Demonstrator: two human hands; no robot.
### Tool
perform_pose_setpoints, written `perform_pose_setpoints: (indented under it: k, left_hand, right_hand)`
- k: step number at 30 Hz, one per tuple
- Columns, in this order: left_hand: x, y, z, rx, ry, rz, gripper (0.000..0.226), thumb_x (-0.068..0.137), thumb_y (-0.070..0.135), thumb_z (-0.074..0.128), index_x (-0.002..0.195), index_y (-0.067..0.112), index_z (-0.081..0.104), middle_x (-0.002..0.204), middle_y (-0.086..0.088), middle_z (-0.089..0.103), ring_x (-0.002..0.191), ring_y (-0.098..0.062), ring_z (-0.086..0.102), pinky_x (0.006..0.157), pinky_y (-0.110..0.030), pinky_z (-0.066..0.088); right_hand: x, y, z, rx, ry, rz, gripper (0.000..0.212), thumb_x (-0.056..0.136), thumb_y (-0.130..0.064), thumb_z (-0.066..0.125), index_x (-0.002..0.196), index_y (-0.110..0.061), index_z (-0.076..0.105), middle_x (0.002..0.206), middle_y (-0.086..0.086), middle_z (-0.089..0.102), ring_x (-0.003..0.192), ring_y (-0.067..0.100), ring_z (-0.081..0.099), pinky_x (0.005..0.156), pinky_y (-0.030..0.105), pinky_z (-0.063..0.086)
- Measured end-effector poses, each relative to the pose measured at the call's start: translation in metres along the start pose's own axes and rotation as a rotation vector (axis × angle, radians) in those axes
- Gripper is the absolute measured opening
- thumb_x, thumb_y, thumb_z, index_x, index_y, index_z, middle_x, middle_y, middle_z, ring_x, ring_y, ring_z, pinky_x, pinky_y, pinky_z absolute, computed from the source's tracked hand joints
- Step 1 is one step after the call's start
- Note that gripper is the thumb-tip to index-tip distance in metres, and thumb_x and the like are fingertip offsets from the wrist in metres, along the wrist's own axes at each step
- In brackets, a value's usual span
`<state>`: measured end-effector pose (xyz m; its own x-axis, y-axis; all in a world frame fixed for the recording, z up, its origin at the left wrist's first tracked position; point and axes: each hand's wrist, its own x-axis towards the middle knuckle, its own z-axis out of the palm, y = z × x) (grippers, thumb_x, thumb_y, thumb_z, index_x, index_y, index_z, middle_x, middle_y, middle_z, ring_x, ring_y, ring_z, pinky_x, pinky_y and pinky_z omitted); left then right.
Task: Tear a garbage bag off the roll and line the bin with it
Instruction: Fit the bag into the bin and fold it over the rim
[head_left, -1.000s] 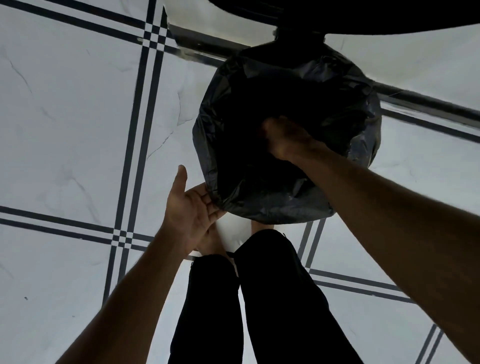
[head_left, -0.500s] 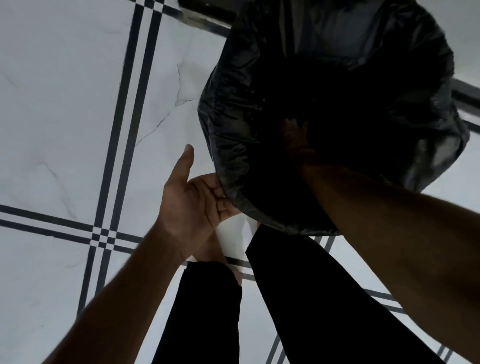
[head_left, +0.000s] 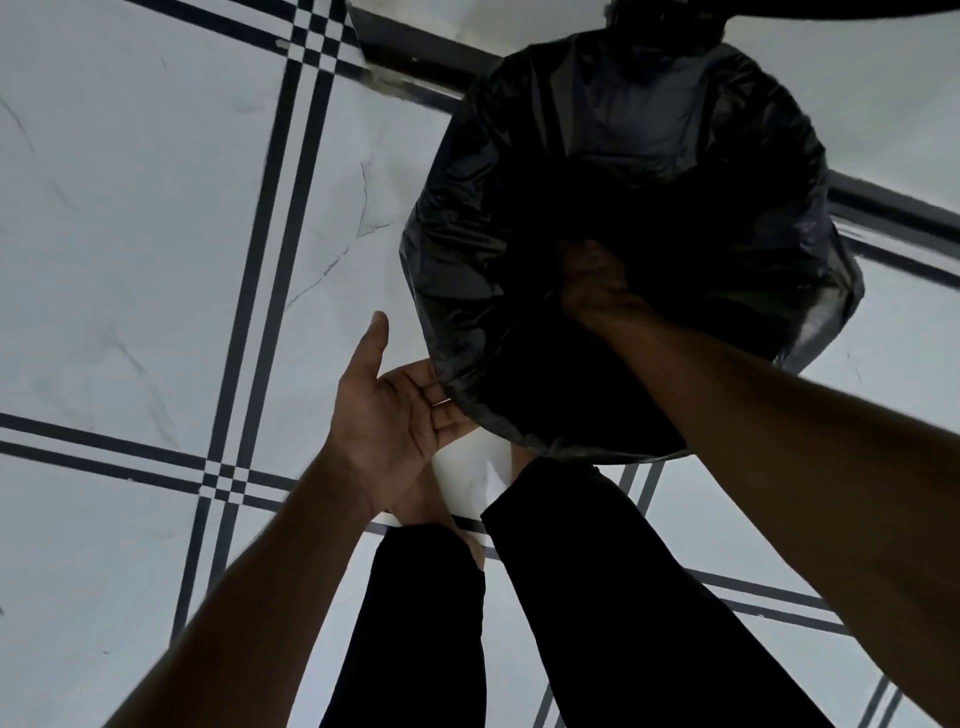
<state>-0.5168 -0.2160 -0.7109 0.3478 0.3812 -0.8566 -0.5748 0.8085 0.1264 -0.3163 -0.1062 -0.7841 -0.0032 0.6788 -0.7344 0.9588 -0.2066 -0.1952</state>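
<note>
A black garbage bag (head_left: 613, 130) is spread over a round bin whose own wall is hidden under the plastic; I look down into its dark opening at the upper right. My right hand (head_left: 592, 283) reaches inside the bag; whether it grips the plastic is lost in shadow. My left hand (head_left: 400, 410) is open, palm up, its fingertips touching the bag's lower left edge from outside. The roll is not visible.
The bin stands on a white marbled tile floor (head_left: 130, 234) with black double grout lines. My legs in black trousers (head_left: 597, 597) are just below the bin. A dark ledge (head_left: 410, 47) runs along the top behind it.
My right hand has sunk from the bag's surface into its opening. My left hand stays open at the lower left edge. My view shifted slightly.
</note>
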Motion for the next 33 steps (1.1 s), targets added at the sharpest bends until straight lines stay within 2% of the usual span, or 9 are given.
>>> perform_pose_setpoints:
  k: [3, 6, 10, 12, 16, 21, 26, 30, 33]
  left_hand:
    - [-0.001, 0.000, 0.000, 0.013, 0.033, -0.008, 0.076, 0.092, 0.067, 0.031, 0.088, 0.009, 0.080, 0.097, -0.009, 0.077, 0.091, -0.025, 0.074, 0.084, -0.036, 0.059]
    - [-0.004, -0.001, 0.002, 0.015, 0.078, -0.013, 0.073, 0.093, 0.066, 0.033, 0.094, 0.008, 0.078, 0.103, -0.010, 0.075, 0.098, -0.027, 0.072, 0.096, -0.042, 0.051]
    - [-0.009, 0.001, 0.005, 0.035, 0.106, -0.020, 0.070, 0.093, 0.065, 0.033, 0.103, 0.006, 0.070, 0.102, -0.011, 0.074, 0.096, -0.026, 0.071, 0.094, -0.042, 0.052]
    - [-0.010, 0.005, 0.005, 0.044, 0.102, -0.014, 0.069, 0.093, 0.065, 0.034, 0.104, 0.006, 0.068, 0.103, -0.011, 0.073, 0.096, -0.026, 0.071, 0.093, -0.041, 0.054]
    - [-0.012, 0.014, 0.002, 0.082, 0.111, -0.001, 0.068, 0.093, 0.064, 0.035, 0.106, 0.004, 0.064, 0.105, -0.012, 0.070, 0.099, -0.028, 0.069, 0.093, -0.040, 0.055]
    - [-0.009, 0.024, 0.005, 0.106, 0.124, -0.002, 0.066, 0.094, 0.064, 0.035, 0.105, 0.006, 0.063, 0.104, -0.011, 0.069, 0.094, -0.026, 0.070, 0.085, -0.036, 0.059]
    - [-0.009, 0.025, 0.006, 0.098, 0.145, -0.030, 0.064, 0.093, 0.064, 0.037, 0.105, 0.007, 0.065, 0.104, -0.010, 0.069, 0.092, -0.025, 0.070, 0.075, -0.034, 0.061]
    - [-0.010, 0.024, 0.008, 0.114, 0.148, -0.035, 0.067, 0.093, 0.064, 0.037, 0.109, 0.006, 0.067, 0.106, -0.011, 0.070, 0.095, -0.026, 0.070, 0.079, -0.035, 0.060]
    - [-0.011, 0.024, 0.008, 0.133, 0.158, -0.034, 0.075, 0.093, 0.064, 0.036, 0.126, 0.002, 0.062, 0.118, -0.014, 0.067, 0.104, -0.028, 0.067, 0.088, -0.037, 0.057]
  right_hand:
    - [-0.004, 0.000, -0.008, 0.201, -0.112, 0.118, 0.041, 0.100, -0.010, 0.047, 0.141, -0.003, 0.046, 0.144, 0.020, 0.048, 0.131, 0.034, 0.048, 0.106, 0.033, 0.039]
    - [-0.016, -0.002, -0.020, 0.257, -0.147, 0.073, 0.039, 0.096, -0.012, 0.052, 0.136, -0.011, 0.054, 0.135, 0.015, 0.057, 0.121, 0.031, 0.057, 0.100, 0.031, 0.046]
    - [-0.029, -0.003, -0.047, 0.196, -0.216, -0.023, 0.033, 0.097, -0.007, 0.048, 0.125, -0.016, 0.064, 0.123, 0.010, 0.064, 0.119, 0.029, 0.058, 0.086, 0.021, 0.041]
    - [-0.025, -0.006, -0.066, 0.225, -0.201, -0.005, 0.036, 0.100, -0.013, 0.048, 0.135, -0.015, 0.056, 0.135, 0.010, 0.057, 0.128, 0.028, 0.051, 0.093, 0.023, 0.039]
    - [-0.011, -0.014, -0.087, 0.387, -0.101, 0.107, 0.057, 0.100, -0.044, 0.045, 0.151, -0.019, 0.035, 0.157, 0.006, 0.034, 0.141, 0.027, 0.036, 0.110, 0.028, 0.028]
    - [-0.022, -0.032, -0.063, 0.494, -0.049, 0.158, 0.060, 0.099, -0.049, 0.040, 0.149, -0.016, 0.038, 0.154, 0.008, 0.040, 0.140, 0.028, 0.040, 0.111, 0.029, 0.030]
    - [-0.048, -0.058, -0.017, 0.768, -0.048, 0.126, 0.058, 0.103, -0.049, 0.026, 0.155, -0.023, 0.023, 0.161, 0.004, 0.025, 0.148, 0.022, 0.023, 0.119, 0.029, 0.013]
    - [-0.054, -0.069, -0.003, 1.000, -0.074, 0.201, 0.062, 0.101, -0.056, 0.027, 0.152, -0.021, 0.031, 0.157, 0.005, 0.033, 0.146, 0.022, 0.030, 0.122, 0.035, 0.018]
    - [-0.058, -0.074, -0.006, 0.991, -0.097, 0.232, 0.070, 0.097, -0.062, 0.030, 0.150, -0.017, 0.035, 0.156, 0.005, 0.036, 0.144, 0.022, 0.032, 0.121, 0.039, 0.021]
